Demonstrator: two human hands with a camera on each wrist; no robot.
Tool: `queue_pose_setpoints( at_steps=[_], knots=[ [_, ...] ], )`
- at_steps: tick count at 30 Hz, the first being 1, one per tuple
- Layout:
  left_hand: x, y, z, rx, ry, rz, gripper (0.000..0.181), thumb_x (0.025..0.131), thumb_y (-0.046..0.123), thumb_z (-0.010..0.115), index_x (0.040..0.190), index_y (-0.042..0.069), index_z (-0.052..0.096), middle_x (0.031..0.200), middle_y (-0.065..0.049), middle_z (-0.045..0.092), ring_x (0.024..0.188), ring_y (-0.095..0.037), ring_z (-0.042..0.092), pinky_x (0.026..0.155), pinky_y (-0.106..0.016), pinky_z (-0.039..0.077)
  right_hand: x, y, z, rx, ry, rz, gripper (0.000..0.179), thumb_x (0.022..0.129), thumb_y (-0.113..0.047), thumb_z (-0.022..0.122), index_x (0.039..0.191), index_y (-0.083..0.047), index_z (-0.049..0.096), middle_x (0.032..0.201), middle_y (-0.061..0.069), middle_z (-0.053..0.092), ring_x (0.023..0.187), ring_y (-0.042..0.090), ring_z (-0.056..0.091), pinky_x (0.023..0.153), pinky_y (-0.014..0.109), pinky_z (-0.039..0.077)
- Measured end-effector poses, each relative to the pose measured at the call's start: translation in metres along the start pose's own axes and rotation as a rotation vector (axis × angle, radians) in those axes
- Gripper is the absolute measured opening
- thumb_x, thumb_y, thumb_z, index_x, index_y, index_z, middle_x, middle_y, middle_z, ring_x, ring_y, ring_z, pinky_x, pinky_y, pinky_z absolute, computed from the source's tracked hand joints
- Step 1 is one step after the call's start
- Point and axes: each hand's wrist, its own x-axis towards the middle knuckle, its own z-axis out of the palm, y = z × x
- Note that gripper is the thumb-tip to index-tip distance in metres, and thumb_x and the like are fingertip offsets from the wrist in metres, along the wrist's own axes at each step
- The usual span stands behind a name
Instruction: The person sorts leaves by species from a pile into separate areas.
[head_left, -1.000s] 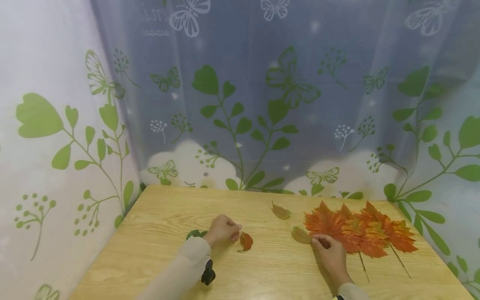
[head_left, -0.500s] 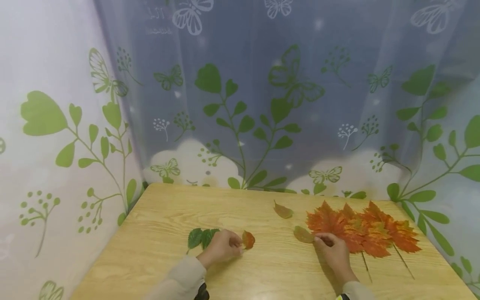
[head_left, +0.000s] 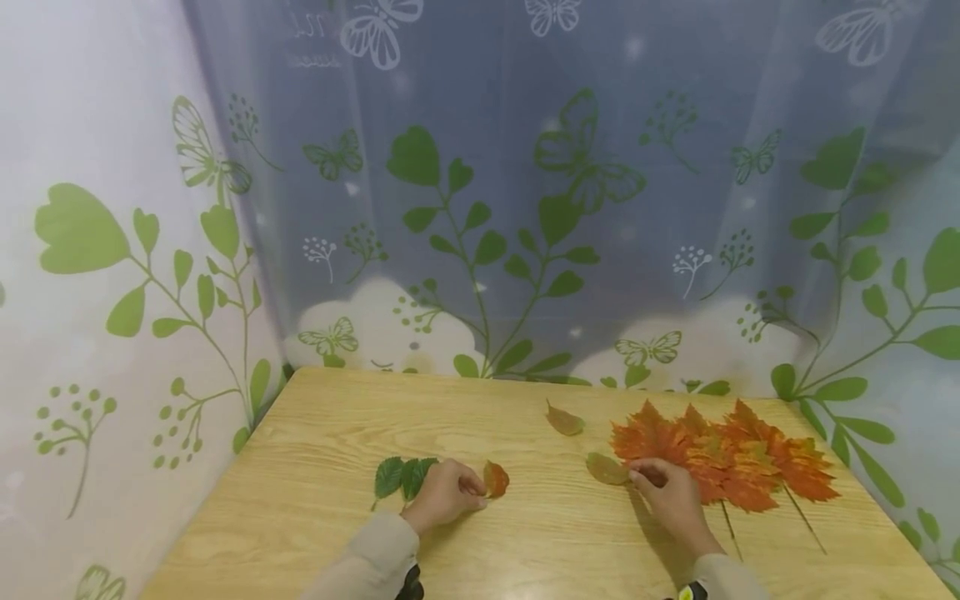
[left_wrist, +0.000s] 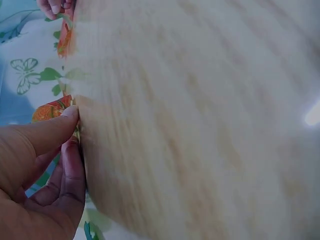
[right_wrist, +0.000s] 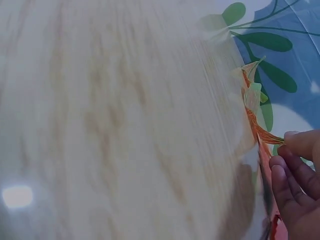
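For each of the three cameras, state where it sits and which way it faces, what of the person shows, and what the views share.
Head: worn high, looks forward and down at the wooden table; both hands and sleeves show.
Left wrist: low at the table's surface; the left hand pinches a small red-orange leaf.
Right wrist: low along the table; the right hand fingers touch the orange maple leaves.
Shared: the head view shows the small leaf and maple leaves too.
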Motion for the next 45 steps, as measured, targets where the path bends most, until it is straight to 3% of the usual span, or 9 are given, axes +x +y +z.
queue_pose_setpoints(
  at_steps=[5, 12, 19, 27, 34, 39, 45],
  knots=[
    [-0.001, -0.001, 0.000, -0.032, -0.004, -0.003, 0.008, 0.075, 0.006, 0.080, 0.078, 0.004, 0.074, 0.073, -0.001, 0.069, 0.064, -0.006, 0.056, 0.058, -0.023, 0.047, 0.002, -0.002, -0.005, -0.078, -0.045, 0.001, 0.019, 0.091, -0.014, 0.066, 0.108, -0.005, 0.070, 0.096, 0.007, 0.071, 0.083, 0.017, 0.066, 0.070, 0.032, 0.054],
    [-0.001, -0.002, -0.002, -0.036, 0.016, 0.062, 0.007, 0.074, 0.004, 0.080, 0.076, 0.004, 0.073, 0.069, 0.005, 0.066, 0.061, -0.003, 0.054, 0.056, -0.023, 0.047, 0.006, -0.003, -0.012, -0.215, -0.063, -0.090, 0.015, 0.088, -0.012, 0.069, 0.103, -0.009, 0.071, 0.094, 0.004, 0.070, 0.079, 0.015, 0.065, 0.066, 0.031, 0.054],
    [0.000, -0.003, 0.000, -0.061, -0.009, -0.039, 0.007, 0.075, 0.006, 0.080, 0.078, 0.005, 0.075, 0.073, 0.001, 0.069, 0.064, -0.005, 0.056, 0.058, -0.022, 0.047, 0.007, -0.006, -0.017, -0.280, -0.088, -0.167, 0.015, 0.086, -0.008, 0.071, 0.100, -0.007, 0.071, 0.094, 0.005, 0.068, 0.080, 0.019, 0.065, 0.067, 0.035, 0.055],
    [0.001, -0.003, 0.000, -0.053, -0.013, -0.040, 0.006, 0.076, 0.007, 0.080, 0.079, 0.005, 0.075, 0.074, -0.001, 0.070, 0.064, -0.005, 0.056, 0.058, -0.023, 0.048, 0.010, -0.004, -0.013, -0.381, -0.092, -0.264, 0.014, 0.083, -0.002, 0.072, 0.092, -0.012, 0.074, 0.086, 0.000, 0.067, 0.073, 0.012, 0.060, 0.061, 0.030, 0.051],
    [0.002, -0.004, 0.000, -0.063, -0.016, -0.053, 0.005, 0.076, 0.007, 0.080, 0.078, 0.006, 0.075, 0.073, 0.000, 0.070, 0.064, -0.005, 0.056, 0.059, -0.023, 0.047, 0.011, -0.005, -0.011, -0.443, -0.084, -0.310, 0.014, 0.082, 0.000, 0.071, 0.091, -0.011, 0.074, 0.085, 0.003, 0.068, 0.072, 0.017, 0.062, 0.060, 0.033, 0.051],
    [0.001, -0.003, 0.001, -0.065, -0.011, -0.053, 0.006, 0.076, 0.007, 0.080, 0.077, 0.005, 0.074, 0.072, 0.001, 0.069, 0.064, -0.006, 0.055, 0.058, -0.023, 0.047, 0.011, -0.003, -0.009, -0.450, -0.083, -0.309, 0.013, 0.082, 0.000, 0.072, 0.088, -0.011, 0.074, 0.083, 0.003, 0.068, 0.073, 0.018, 0.063, 0.062, 0.034, 0.052],
    [0.000, -0.003, 0.001, -0.059, -0.012, -0.052, 0.005, 0.076, 0.007, 0.079, 0.077, 0.005, 0.074, 0.072, 0.001, 0.069, 0.064, -0.006, 0.054, 0.059, -0.023, 0.046, 0.008, -0.002, -0.006, -0.372, -0.027, -0.247, 0.008, 0.083, -0.004, 0.072, 0.089, -0.008, 0.074, 0.081, 0.001, 0.070, 0.071, 0.014, 0.064, 0.061, 0.032, 0.053]
  ],
)
